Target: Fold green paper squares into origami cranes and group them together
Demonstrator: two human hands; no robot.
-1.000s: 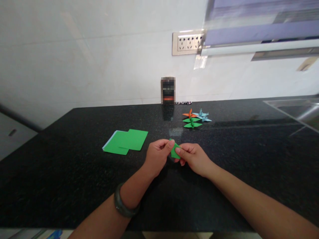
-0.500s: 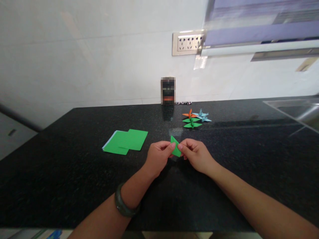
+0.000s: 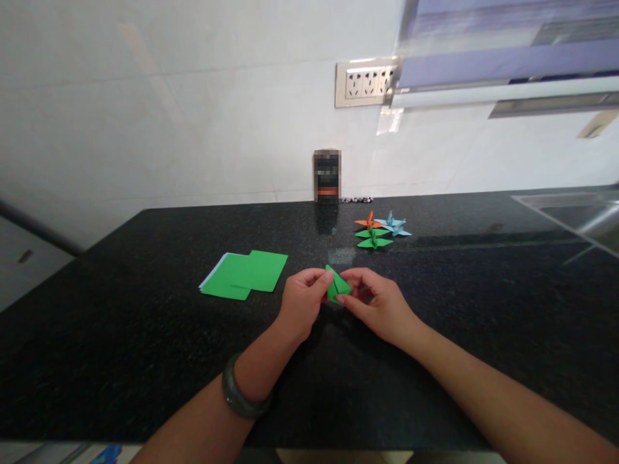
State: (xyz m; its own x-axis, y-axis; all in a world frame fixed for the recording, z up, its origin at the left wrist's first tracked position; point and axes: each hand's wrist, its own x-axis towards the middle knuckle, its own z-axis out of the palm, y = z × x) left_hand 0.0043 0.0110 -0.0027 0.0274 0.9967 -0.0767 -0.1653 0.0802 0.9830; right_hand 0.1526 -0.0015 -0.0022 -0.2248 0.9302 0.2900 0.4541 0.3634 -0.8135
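Observation:
A small piece of folded green paper [image 3: 338,285] is held up between my two hands, with a crease line down its middle. My left hand [image 3: 304,299] pinches its left side, thumb on top. At its right side my right hand [image 3: 380,301] grips the lower corner between thumb and fingers, the index finger behind the paper. Parts of the paper are covered by my fingertips. To the left on the counter lie green paper squares [image 3: 246,276], overlapping, with a pale blue edge showing beneath. Beyond my hands stand several folded paper cranes: green [image 3: 374,243], orange [image 3: 370,222] and light blue [image 3: 397,228].
The black speckled counter [image 3: 145,335] runs back to a pale tiled wall. A phone-like upright object [image 3: 327,175], blurred out, leans there beside a beaded strap [image 3: 358,200]. A metal sink [image 3: 580,216] is at the right; a socket panel [image 3: 366,84] is above.
The folded paper has turned and shifted slightly left. My right thumb has moved down to its lower corner, and the right fingers have spread a little behind it.

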